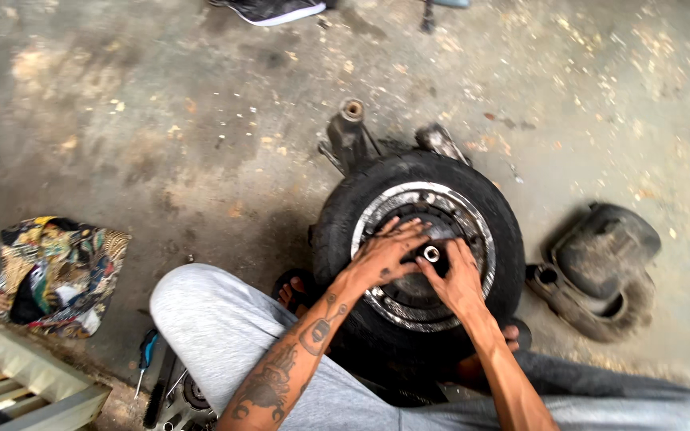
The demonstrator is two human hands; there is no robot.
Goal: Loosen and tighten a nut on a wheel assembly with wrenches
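A small black tyre (337, 227) on a metal wheel rim (477, 227) lies flat on the concrete floor in front of me. My left hand (385, 251) rests spread over the hub, fingers splayed. My right hand (457, 275) grips a small shiny metal socket or nut (431, 254) at the wheel's centre. Both hands are greasy. A metal engine or axle part (349, 136) sticks out behind the tyre.
A black plastic cover (600, 267) lies right of the wheel. A patterned cloth (53, 271) sits at the left, with a wooden pallet (17, 375) below it. Tools (149, 355) lie by my grey-trousered knee. A person's shoe (273, 9) shows at the top.
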